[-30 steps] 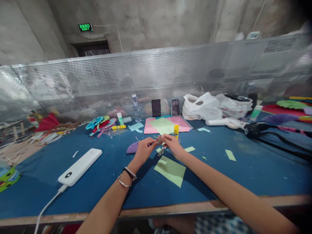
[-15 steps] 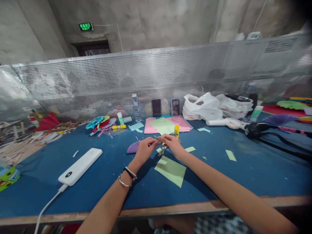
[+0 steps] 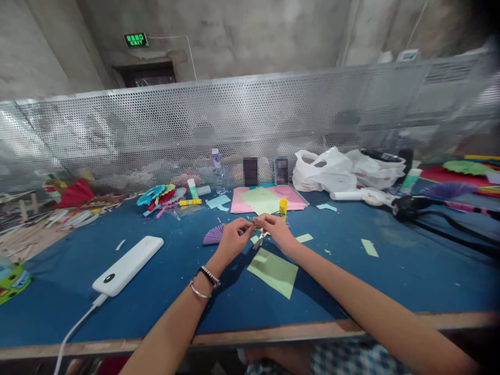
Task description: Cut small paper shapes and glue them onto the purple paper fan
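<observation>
We are watching the left hand [image 3: 234,238] and the right hand [image 3: 276,232] meeting over the bench [image 3: 414,260], thumbs and fingertips pinched nearly closed, with a small piece [image 3: 255,224] sitting between them. The fingers are covering most of it, so we are not able to tell what it is or how firmly each side is gripping.

That tight pinch is looking like the first weak point: with so little to hold, we are risking a slip if one side is tugging harder, or a crease if the tips are pressing unevenly. Were it dropping, we could be losing it among the green scraps [image 3: 327,252] lying to the right of the right hand.

The scissors [image 3: 259,240] are showing right under the fingertips; whether they are hanging from the right hand or lying on the bench, we are not able to tell. Either way, a careless dip could be bringing the fingers against the blades, or nicking the sheet [image 3: 273,273] lying just on the near side of the hands.

The glue [image 3: 283,207] is standing upright just beyond the right hand, so a forward nudge could be tipping it. The fan [image 3: 213,235] is lying partly behind the left hand, where a sideways sweep could be crushing its pleats.
</observation>
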### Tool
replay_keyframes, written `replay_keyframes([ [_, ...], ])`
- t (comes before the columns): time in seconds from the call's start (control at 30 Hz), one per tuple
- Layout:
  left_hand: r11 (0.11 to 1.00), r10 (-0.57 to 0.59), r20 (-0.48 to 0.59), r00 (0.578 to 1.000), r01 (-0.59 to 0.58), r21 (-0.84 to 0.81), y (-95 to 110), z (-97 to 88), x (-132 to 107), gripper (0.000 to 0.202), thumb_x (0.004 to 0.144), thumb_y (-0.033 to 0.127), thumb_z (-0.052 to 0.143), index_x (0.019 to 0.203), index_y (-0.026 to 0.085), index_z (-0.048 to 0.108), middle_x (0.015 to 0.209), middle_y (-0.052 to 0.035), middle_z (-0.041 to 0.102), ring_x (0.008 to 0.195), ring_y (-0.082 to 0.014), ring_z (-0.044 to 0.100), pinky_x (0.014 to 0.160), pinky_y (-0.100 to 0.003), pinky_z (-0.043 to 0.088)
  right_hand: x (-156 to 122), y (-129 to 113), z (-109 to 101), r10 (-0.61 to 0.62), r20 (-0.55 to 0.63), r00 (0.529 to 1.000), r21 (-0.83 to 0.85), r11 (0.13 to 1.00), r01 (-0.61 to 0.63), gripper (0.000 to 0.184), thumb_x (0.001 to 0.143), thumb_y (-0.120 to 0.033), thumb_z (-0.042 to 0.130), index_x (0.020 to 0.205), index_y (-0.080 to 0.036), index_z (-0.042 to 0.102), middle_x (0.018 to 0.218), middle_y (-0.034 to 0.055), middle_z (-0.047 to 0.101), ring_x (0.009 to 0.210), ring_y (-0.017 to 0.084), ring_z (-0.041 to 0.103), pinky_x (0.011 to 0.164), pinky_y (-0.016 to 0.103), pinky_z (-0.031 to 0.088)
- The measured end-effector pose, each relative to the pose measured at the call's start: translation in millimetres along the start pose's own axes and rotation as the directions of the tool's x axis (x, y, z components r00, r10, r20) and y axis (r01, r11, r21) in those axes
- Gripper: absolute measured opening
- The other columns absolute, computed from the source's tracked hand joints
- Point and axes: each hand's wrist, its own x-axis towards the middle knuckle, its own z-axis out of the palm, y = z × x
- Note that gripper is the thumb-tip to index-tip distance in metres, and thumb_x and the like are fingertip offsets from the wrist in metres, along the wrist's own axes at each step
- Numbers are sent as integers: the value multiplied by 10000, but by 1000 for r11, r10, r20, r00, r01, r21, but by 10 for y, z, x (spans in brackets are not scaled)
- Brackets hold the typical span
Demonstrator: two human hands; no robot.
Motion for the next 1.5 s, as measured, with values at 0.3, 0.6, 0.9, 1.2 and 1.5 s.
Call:
replay_keyframes([
  [0.3, 972, -135, 138, 981, 158, -174, 5, -17, 15, 319, 725, 431, 590, 848, 153, 688, 820, -51, 645, 713, -149, 544, 618, -240, 394, 24, 29, -65, -242, -73, 967, -350, 914, 203, 291, 736, -434, 593, 654, -155, 617, 675, 27, 588, 646, 132, 525, 548, 236, 356],
  [0.6, 902, -292, 190, 937, 336, -272, 22, -26, 11, 380, 702, 495, 592, 653, 129, 680, 598, -28, 611, 586, -124, 488, 569, -233, 344, -28, -4, -25, -272, 27, 962, -390, 883, 261, 349, 825, -446, 473, 675, -158, 603, 675, 15, 561, 634, 115, 495, 582, 231, 367],
  [0.9, 861, -375, -48, 926, 329, -388, -40, -70, 72, 365, 650, 505, 638, 627, 141, 631, 641, -30, 617, 580, -110, 482, 563, -216, 351, 11, 38, -248, -215, 216, 952, -873, 394, 287, 242, 838, -134, 395, 1023, -167, 548, 974, 80, 592, 946, 188, 481, 790, 282, 371],
  [1.2, 786, -509, -111, 853, 409, -463, -167, -141, 80, 432, 662, 555, 605, 853, 177, 691, 804, -42, 628, 547, -71, 434, 490, -193, 299, 42, 9, -430, 37, 510, 859, -860, 12, 510, 328, 786, -64, 446, 1051, -210, 572, 943, 89, 542, 921, 198, 462, 750, 283, 353],
  [1.5, 727, -565, -135, 814, 413, -548, -172, -187, 98, 491, 629, 511, 658, 989, 179, 647, 929, -84, 664, 634, -105, 541, 490, -180, 317, 1, -21, -381, -29, 427, 904, -903, 31, 428, 297, 784, -59, 442, 1021, -211, 539, 992, 82, 524, 953, 191, 455, 742, 265, 350],
])
